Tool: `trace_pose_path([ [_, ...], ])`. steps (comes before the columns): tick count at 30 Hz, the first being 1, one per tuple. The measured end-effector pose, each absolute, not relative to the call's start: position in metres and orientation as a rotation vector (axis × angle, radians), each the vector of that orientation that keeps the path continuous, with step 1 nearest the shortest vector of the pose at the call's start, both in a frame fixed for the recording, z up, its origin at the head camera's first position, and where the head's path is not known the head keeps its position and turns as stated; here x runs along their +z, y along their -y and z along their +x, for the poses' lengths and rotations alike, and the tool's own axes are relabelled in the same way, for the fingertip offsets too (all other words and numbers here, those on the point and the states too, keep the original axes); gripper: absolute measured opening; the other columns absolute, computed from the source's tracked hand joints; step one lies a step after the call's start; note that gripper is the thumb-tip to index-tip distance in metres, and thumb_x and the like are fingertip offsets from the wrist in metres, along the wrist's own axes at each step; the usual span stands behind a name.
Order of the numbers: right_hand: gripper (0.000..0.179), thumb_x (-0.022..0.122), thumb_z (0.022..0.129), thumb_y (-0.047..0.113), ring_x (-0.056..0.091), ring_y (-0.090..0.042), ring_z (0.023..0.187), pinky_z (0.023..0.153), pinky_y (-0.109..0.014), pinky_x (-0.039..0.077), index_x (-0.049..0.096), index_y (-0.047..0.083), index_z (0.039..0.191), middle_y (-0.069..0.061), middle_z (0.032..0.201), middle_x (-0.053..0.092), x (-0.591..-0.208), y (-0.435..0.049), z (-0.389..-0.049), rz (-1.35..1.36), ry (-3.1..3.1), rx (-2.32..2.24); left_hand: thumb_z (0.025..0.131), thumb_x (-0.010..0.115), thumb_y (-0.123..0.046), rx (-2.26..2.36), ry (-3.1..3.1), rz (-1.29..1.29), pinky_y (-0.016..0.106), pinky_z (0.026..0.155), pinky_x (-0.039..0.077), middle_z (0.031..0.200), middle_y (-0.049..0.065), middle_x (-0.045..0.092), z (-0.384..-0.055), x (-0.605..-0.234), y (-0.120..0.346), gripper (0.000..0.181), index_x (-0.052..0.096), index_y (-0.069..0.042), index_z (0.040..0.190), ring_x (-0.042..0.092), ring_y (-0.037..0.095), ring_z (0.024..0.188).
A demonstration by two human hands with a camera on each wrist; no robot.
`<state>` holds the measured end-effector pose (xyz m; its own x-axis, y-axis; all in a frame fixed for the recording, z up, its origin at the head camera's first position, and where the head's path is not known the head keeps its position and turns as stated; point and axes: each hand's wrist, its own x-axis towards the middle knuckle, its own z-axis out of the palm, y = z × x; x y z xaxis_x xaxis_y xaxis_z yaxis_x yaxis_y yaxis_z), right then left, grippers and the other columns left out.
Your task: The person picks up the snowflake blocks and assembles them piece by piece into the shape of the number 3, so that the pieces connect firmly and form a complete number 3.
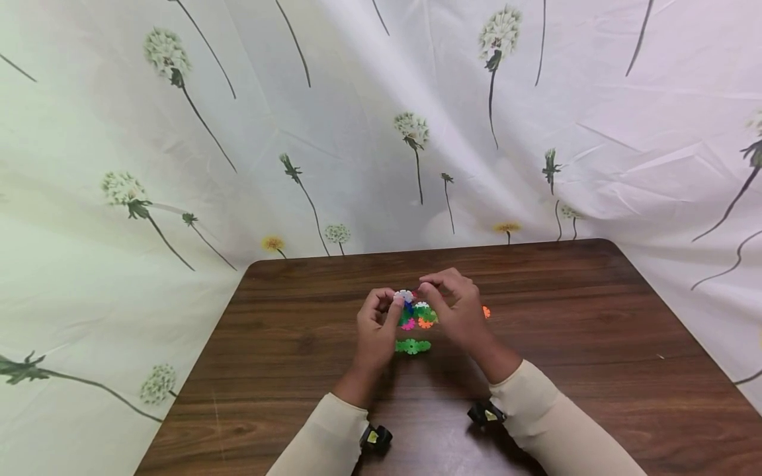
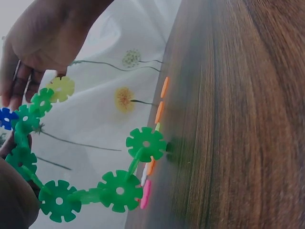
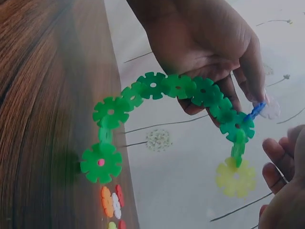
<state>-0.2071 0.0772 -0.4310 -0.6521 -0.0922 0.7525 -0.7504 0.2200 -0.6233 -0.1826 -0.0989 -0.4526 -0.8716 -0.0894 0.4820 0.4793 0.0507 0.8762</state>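
My left hand [image 1: 376, 327] pinches a white notched interlocking disc [image 1: 403, 295] between thumb and fingers. A blue disc [image 3: 256, 110] joins it to a curved chain of green interlocking discs [image 3: 153, 85]. That chain hangs from the left hand, with a yellow disc [image 3: 236, 177] at one end and a green disc [image 3: 101, 163] low over the table at the other. Close beside the white disc, my right hand [image 1: 457, 307] pinches a small red disc [image 1: 415, 292], mostly covered by thumb and fingers. The right wrist view shows only part of this hand.
Loose discs lie on the brown wooden table [image 1: 286, 370] beyond the chain, among them a pink disc [image 1: 407, 324] and an orange disc [image 1: 425, 322]. Another orange disc [image 1: 486, 311] lies right of the right hand. A dandelion-print curtain [image 1: 357, 165] hangs behind the table.
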Motion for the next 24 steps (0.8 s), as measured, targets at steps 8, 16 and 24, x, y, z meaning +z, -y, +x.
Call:
trace_pose_path([
  [8, 0.015, 0.066, 0.11, 0.009, 0.068, -0.022, 0.089, 0.075, -0.021, 0.054, 0.077, 0.001, 0.114, -0.017, 0.103, 0.077, -0.443, -0.087, -0.221, 0.514, 2.023, 1.644, 0.109, 0.065, -0.006, -1.864, 1.888, -0.328, 0.019, 0.083, 0.054, 0.106, 0.023, 0.07, -0.185, -0.454, 0.1, 0.014, 0.062, 0.006, 0.113, 0.064, 0.009, 0.095],
  [16, 0.015, 0.066, 0.109, 0.009, 0.071, -0.021, 0.098, 0.079, -0.021, 0.053, 0.077, -0.001, 0.115, -0.024, 0.106, 0.078, -0.457, -0.094, -0.234, 0.308, 2.108, 1.756, 0.108, 0.066, -0.006, -1.87, 1.848, -0.301, 0.019, 0.081, 0.053, 0.106, 0.021, 0.069, -0.187, -0.453, 0.101, 0.015, 0.062, 0.007, 0.113, 0.062, 0.012, 0.093],
  [24, 0.014, 0.068, 0.107, 0.005, 0.07, -0.031, 0.099, 0.074, -0.018, 0.05, 0.077, -0.003, 0.114, -0.027, 0.113, 0.078, -0.47, -0.1, -0.242, 0.235, 2.212, 1.808, 0.109, 0.065, -0.006, -1.871, 1.842, -0.311, 0.019, 0.081, 0.053, 0.106, 0.026, 0.069, -0.186, -0.453, 0.102, 0.016, 0.06, 0.008, 0.114, 0.063, 0.011, 0.093],
])
